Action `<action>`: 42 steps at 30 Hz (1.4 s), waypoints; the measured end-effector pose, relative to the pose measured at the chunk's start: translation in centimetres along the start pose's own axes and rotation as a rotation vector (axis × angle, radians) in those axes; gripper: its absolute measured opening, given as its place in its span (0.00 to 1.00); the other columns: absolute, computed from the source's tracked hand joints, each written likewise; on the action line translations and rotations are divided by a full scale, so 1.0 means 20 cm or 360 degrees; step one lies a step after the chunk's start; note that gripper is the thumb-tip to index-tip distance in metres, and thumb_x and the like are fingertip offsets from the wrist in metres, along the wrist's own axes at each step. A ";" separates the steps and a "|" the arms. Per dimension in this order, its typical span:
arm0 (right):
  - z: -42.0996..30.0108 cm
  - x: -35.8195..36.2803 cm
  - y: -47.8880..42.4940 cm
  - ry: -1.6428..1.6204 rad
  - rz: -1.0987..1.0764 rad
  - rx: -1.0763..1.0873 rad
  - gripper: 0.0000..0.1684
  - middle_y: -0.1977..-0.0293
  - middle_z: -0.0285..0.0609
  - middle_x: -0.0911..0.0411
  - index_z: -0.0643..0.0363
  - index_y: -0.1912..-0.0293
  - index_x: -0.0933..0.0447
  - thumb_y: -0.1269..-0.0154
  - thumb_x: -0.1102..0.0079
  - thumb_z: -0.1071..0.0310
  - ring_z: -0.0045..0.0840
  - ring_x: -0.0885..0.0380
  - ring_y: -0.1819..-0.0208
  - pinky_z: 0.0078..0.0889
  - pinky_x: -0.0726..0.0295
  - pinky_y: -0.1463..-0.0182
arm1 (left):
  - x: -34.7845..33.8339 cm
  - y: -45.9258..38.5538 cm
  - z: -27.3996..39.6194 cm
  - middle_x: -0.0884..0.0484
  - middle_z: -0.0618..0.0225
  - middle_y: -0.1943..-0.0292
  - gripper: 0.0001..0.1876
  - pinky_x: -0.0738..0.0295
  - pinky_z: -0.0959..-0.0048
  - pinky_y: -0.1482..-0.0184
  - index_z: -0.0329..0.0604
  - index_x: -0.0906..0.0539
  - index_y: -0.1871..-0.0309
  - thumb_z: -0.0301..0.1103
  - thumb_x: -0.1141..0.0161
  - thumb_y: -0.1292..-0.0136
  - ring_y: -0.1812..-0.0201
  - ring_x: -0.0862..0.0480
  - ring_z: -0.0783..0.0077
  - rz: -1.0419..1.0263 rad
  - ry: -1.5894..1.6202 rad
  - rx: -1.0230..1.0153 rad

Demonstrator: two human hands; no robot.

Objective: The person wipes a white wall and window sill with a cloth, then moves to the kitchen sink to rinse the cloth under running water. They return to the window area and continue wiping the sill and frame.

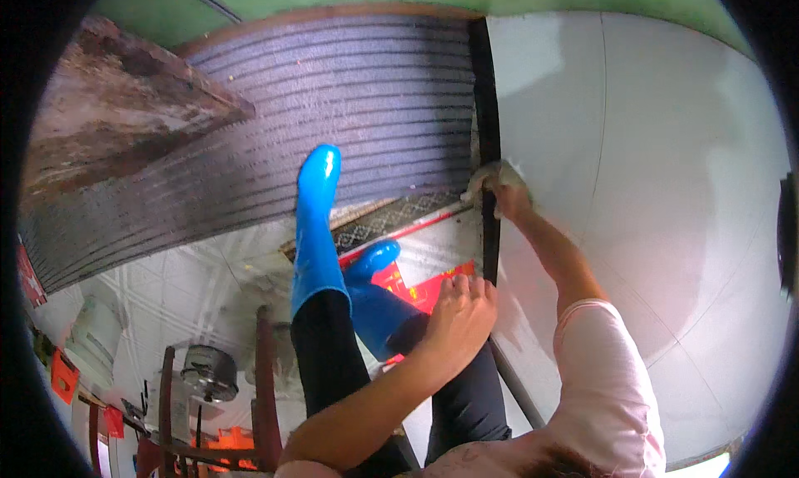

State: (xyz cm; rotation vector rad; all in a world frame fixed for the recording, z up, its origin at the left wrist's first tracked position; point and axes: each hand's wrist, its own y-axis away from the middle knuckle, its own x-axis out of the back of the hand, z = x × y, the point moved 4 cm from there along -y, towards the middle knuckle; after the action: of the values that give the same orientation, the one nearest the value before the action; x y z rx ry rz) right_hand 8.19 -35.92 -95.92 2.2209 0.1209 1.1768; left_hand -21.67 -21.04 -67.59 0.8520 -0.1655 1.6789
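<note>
My right hand is closed on a pale, crumpled cloth and presses it at the dark baseboard, where it borders the white wall. My left hand is held over my bent leg, near the wall, with its fingers curled; no object shows in it, and its palm is hidden. Both my feet wear blue rubber boots. One boot reaches up to the ribbed grey mat; the other stands lower, by red printed sheets.
A worn wooden slab or furniture piece juts in at upper left. A patterned strip lies along the mat's edge. Lower left are a wooden chair, a metal pot and a pale bin.
</note>
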 end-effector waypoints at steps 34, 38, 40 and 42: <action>-0.21 -0.21 0.37 0.2555 -0.1350 0.0542 0.36 0.24 0.46 0.43 0.61 0.25 0.40 0.26 0.54 0.55 0.44 0.50 0.22 0.45 0.48 0.27 | -0.15 0.05 -0.10 0.17 0.57 0.57 0.11 0.20 0.59 0.51 0.37 0.18 0.54 0.30 0.45 0.35 0.51 0.17 0.56 -0.0253 0.0015 0.0195; -0.31 0.41 0.52 0.1942 -0.0299 0.0057 0.33 0.22 0.44 0.47 0.58 0.27 0.36 0.29 0.50 0.59 0.40 0.55 0.20 0.44 0.44 0.28 | -0.09 -0.03 -0.09 0.16 0.57 0.59 0.10 0.20 0.56 0.52 0.37 0.18 0.55 0.30 0.45 0.35 0.53 0.16 0.56 -0.0360 0.0036 0.0090; -0.63 0.75 0.49 0.2112 -0.0431 0.0082 0.33 0.21 0.41 0.51 0.59 0.27 0.35 0.29 0.50 0.61 0.39 0.55 0.20 0.45 0.46 0.26 | -0.14 -0.05 -0.16 0.16 0.54 0.57 0.10 0.20 0.55 0.52 0.36 0.18 0.55 0.31 0.44 0.35 0.52 0.16 0.55 -0.0337 0.0008 0.0142; -0.99 1.22 0.43 0.2247 -0.0396 0.0059 0.32 0.21 0.37 0.51 0.56 0.27 0.35 0.29 0.50 0.63 0.38 0.53 0.20 0.48 0.47 0.25 | -0.20 -0.05 -0.23 0.15 0.55 0.56 0.10 0.20 0.54 0.50 0.37 0.17 0.56 0.31 0.44 0.35 0.51 0.16 0.54 -0.0275 0.0012 0.0200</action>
State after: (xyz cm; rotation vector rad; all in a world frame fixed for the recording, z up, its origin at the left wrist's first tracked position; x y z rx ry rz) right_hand 5.79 -24.91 -65.29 0.9454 0.9226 2.3083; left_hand -22.51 -21.40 -73.62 0.9274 0.0191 1.5421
